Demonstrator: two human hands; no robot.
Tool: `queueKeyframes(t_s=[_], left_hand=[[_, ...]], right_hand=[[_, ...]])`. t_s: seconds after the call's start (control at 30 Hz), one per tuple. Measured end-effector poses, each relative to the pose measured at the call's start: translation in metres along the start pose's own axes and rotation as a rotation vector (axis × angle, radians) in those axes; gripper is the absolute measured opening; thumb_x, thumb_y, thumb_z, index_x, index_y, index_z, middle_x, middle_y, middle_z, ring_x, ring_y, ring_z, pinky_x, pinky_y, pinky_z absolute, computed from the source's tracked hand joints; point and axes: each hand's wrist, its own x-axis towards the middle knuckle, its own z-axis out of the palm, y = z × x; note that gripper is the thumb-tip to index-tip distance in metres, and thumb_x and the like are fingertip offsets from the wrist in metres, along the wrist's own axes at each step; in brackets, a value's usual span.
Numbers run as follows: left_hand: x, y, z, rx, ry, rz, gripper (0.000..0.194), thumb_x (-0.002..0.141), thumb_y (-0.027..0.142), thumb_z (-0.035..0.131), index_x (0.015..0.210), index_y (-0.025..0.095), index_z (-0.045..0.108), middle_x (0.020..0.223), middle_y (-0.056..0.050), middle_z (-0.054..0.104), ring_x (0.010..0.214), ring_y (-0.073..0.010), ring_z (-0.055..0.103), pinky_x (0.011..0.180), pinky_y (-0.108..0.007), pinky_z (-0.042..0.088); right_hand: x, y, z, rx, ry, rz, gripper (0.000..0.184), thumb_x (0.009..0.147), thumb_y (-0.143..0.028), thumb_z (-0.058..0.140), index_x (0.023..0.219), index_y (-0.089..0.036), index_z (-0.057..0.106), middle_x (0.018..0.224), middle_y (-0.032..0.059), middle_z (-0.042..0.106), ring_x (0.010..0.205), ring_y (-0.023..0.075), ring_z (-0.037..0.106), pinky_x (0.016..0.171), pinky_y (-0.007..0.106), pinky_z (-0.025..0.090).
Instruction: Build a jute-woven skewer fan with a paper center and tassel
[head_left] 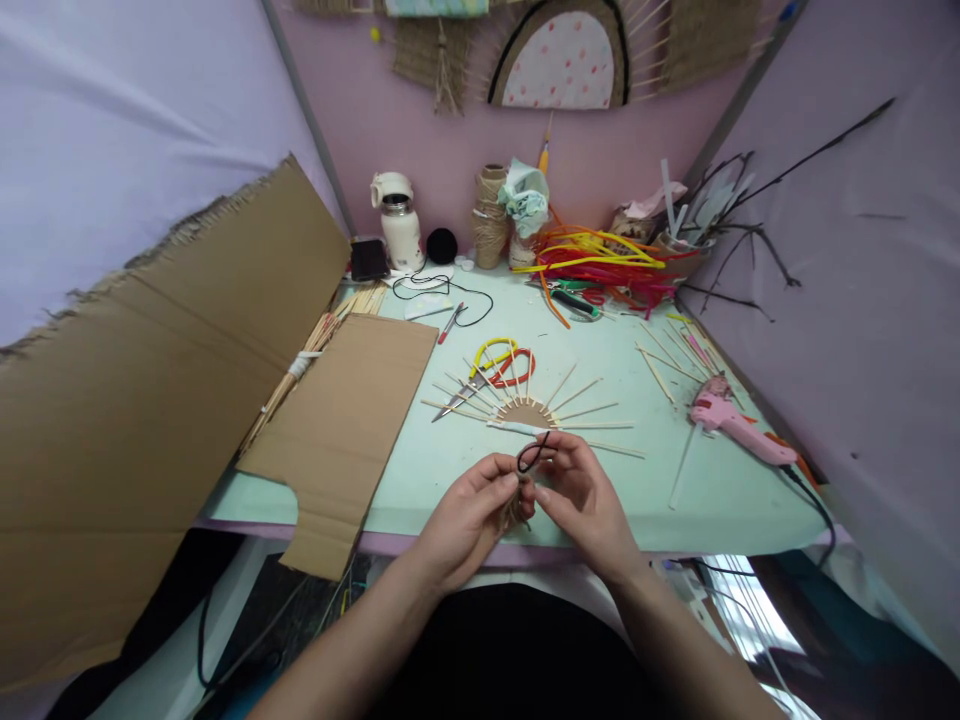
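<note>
My left hand point(474, 512) is closed around a small bundle of brown twine point(516, 512), whose loose ends hang below the fingers. A thin black cord point(523, 460) forms a loop at the top of the bundle. My right hand point(592, 505) has its fingers curled at the cord's upper end, with the thumb close to the twine; the exact grip is partly hidden. Just beyond both hands lies a cardboard half circle point(526, 412) with thin sticks fanning out from it. Scissors point(491, 375) with yellow and red handles lie partly under those sticks.
Large cardboard sheets point(352, 400) occupy the left side. A pink glue gun point(739, 425) with its cord rests at the right. Toward the back stand a white bottle point(403, 225), a twine spool point(490, 220) and colourful pipe cleaners point(600, 255). Dark branches point(757, 235) stick out at the right.
</note>
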Motion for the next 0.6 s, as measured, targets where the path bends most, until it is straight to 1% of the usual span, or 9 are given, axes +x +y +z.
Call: queueKeyframes(t_s=[0.07, 0.13, 0.27, 0.33, 0.43, 0.5, 0.6], left_hand=[[0.000, -0.003, -0.001, 0.018, 0.001, -0.013, 0.023, 0.075, 0.028, 0.082, 0.087, 0.014, 0.067, 0.080, -0.002, 0.064, 0.073, -0.0107, 0.058, 0.077, -0.025, 0.043], [0.000, -0.004, -0.002, 0.037, -0.008, -0.021, 0.022, 0.075, 0.028, 0.081, 0.086, 0.013, 0.069, 0.079, -0.003, 0.063, 0.075, -0.0116, 0.058, 0.077, -0.025, 0.042], [0.000, -0.004, -0.002, 0.072, -0.012, -0.035, 0.019, 0.075, 0.025, 0.077, 0.087, 0.012, 0.069, 0.079, -0.003, 0.062, 0.075, -0.0126, 0.056, 0.076, -0.026, 0.041], [0.000, -0.002, -0.001, 0.084, -0.019, -0.033, 0.019, 0.074, 0.025, 0.076, 0.084, 0.011, 0.069, 0.078, -0.004, 0.062, 0.074, -0.0131, 0.055, 0.076, -0.027, 0.041], [0.000, 0.000, 0.001, 0.120, -0.018, -0.021, 0.020, 0.073, 0.027, 0.072, 0.085, 0.012, 0.069, 0.081, -0.004, 0.063, 0.076, -0.0143, 0.054, 0.077, -0.028, 0.040], [-0.001, 0.001, 0.002, 0.182, 0.002, 0.002, 0.019, 0.073, 0.025, 0.069, 0.088, 0.013, 0.070, 0.086, -0.005, 0.064, 0.082, -0.0157, 0.055, 0.081, -0.028, 0.040], [-0.002, 0.001, 0.002, 0.305, 0.039, 0.065, 0.019, 0.075, 0.020, 0.065, 0.093, 0.015, 0.071, 0.095, -0.005, 0.066, 0.093, -0.0186, 0.055, 0.088, -0.030, 0.039]], right_hand=[[0.000, -0.003, 0.001, 0.080, -0.017, 0.027, 0.040, 0.084, -0.033, 0.070, 0.117, -0.027, 0.050, 0.105, 0.0069, 0.065, 0.095, 0.0217, 0.064, 0.073, 0.037, 0.055], [0.000, -0.005, 0.001, 0.145, -0.028, 0.043, 0.039, 0.084, -0.028, 0.071, 0.116, -0.028, 0.050, 0.099, 0.0046, 0.065, 0.086, 0.0190, 0.063, 0.064, 0.032, 0.054], [-0.001, -0.007, 0.000, 0.176, -0.042, 0.062, 0.040, 0.083, -0.022, 0.072, 0.116, -0.028, 0.050, 0.091, 0.0008, 0.063, 0.076, 0.0152, 0.061, 0.060, 0.028, 0.053], [-0.002, -0.007, -0.001, 0.133, -0.036, 0.043, 0.041, 0.084, -0.021, 0.070, 0.118, -0.028, 0.049, 0.091, 0.0009, 0.064, 0.079, 0.0156, 0.061, 0.062, 0.028, 0.053], [-0.005, -0.007, 0.000, -0.008, -0.003, -0.044, 0.042, 0.085, -0.016, 0.067, 0.121, -0.029, 0.049, 0.091, 0.0011, 0.064, 0.088, 0.0170, 0.063, 0.077, 0.033, 0.054], [-0.007, -0.007, 0.000, -0.113, 0.021, -0.110, 0.044, 0.084, -0.013, 0.065, 0.122, -0.030, 0.049, 0.094, 0.0012, 0.065, 0.093, 0.0172, 0.063, 0.087, 0.036, 0.052], [-0.010, -0.006, 0.000, -0.227, 0.043, -0.169, 0.048, 0.084, -0.012, 0.064, 0.125, -0.031, 0.047, 0.099, 0.0020, 0.064, 0.096, 0.0176, 0.064, 0.092, 0.039, 0.051]])
